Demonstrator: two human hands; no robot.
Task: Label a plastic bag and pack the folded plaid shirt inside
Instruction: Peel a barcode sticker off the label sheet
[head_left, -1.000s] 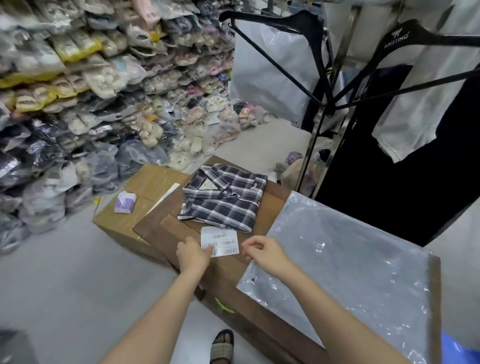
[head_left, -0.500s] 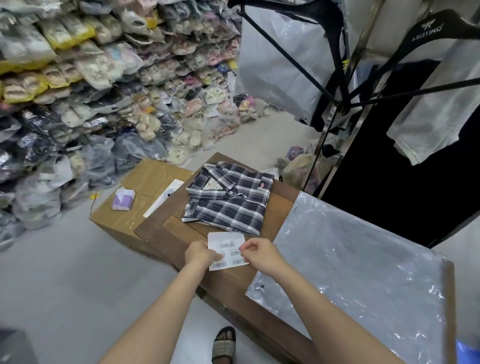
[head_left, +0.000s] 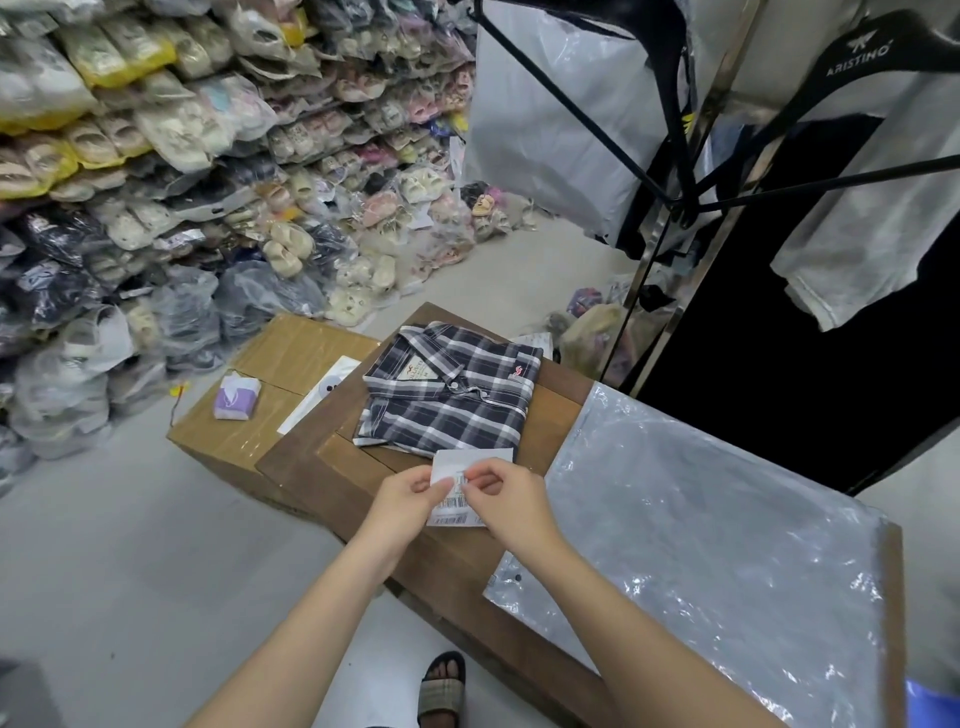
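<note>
A folded dark plaid shirt (head_left: 451, 395) lies on the far end of a brown wooden table (head_left: 558, 415). A clear plastic bag (head_left: 701, 540) lies flat on the table's right part. Just in front of the shirt, a white barcode label sheet (head_left: 457, 506) is lifted off the table. My left hand (head_left: 402, 501) pinches its left edge. My right hand (head_left: 506, 499) pinches it near the middle with thumb and forefinger. Both hands are left of the bag and do not touch it.
A taped cardboard box (head_left: 270, 405) stands left of the table with a purple tissue pack (head_left: 236, 397) and a white sheet (head_left: 322, 392) on it. Bagged shoes (head_left: 182, 182) pile up at the left. Black hangers (head_left: 675, 130) and garments hang at the right. A sandalled foot (head_left: 441, 691) is below.
The label sheet has come up off the table into both hands. My right hand moved left onto the sheet. The camera view shifted slightly.
</note>
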